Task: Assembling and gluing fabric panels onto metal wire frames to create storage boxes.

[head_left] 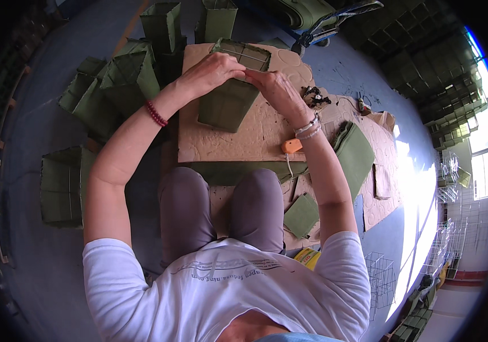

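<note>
A green fabric box [230, 105] with a wire frame lies tilted on a brown cardboard-covered work surface [210, 148] before my knees. Both hands meet at its upper rim. My left hand [218, 69], wrist ringed by a red bead bracelet, is closed with its fingertips pinched at that rim. Fingertip to fingertip with it, my right hand [276, 88] is also closed in a pinch; whatever lies between its fingers is too small to make out. An orange tool-like object [291, 146] with a pale cord rests below my right wrist.
More green fabric boxes [130, 74] stand at the left and beyond the board. A black tangle [315, 98] lies right of my hands. Folded green fabric [355, 157] and a green square piece [301, 215] lie right. Wire frames [379, 279] stand on the floor; a blue cart [318, 31] is beyond.
</note>
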